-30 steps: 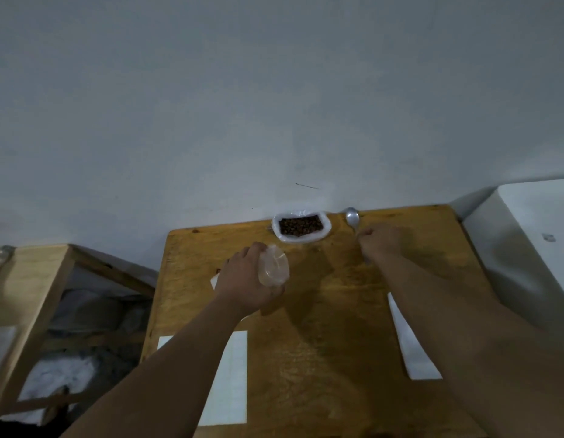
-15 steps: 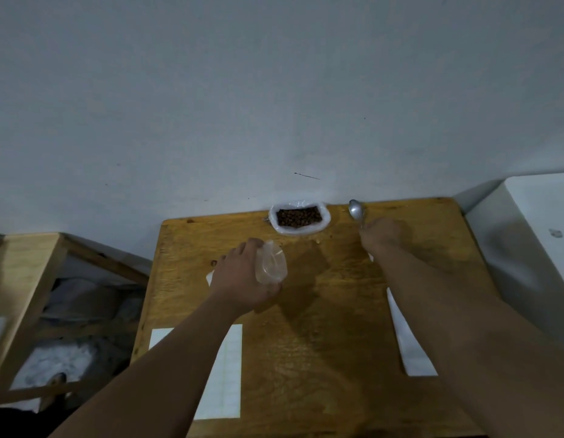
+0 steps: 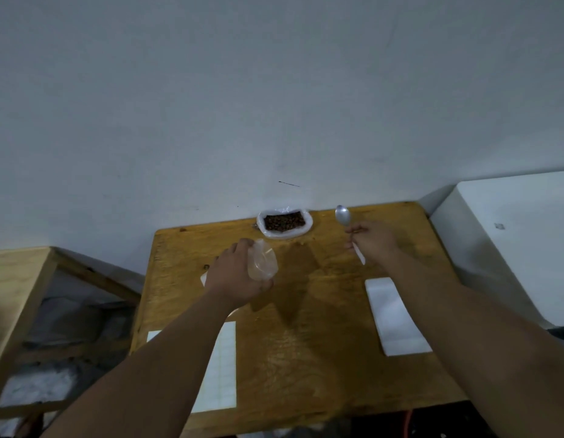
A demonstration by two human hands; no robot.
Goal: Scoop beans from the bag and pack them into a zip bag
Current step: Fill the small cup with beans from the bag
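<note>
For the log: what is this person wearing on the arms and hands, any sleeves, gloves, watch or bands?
Nothing visible. The left hand and right hand are ungloved; the left forearm and right forearm are bare to the frame edge, with no sleeves, watch or wristbands. Rings are too small to rule out.

Spoon [image 3: 342,214] handle partly hidden in right hand [image 3: 373,241], gridded sheet [image 3: 225,358] partly behind left forearm [image 3: 167,361], white box [image 3: 511,235] cut off

beans [image 3: 284,221] in bag [image 3: 307,228] at table [image 3: 306,311] back | spoon [image 3: 342,214] right
</note>
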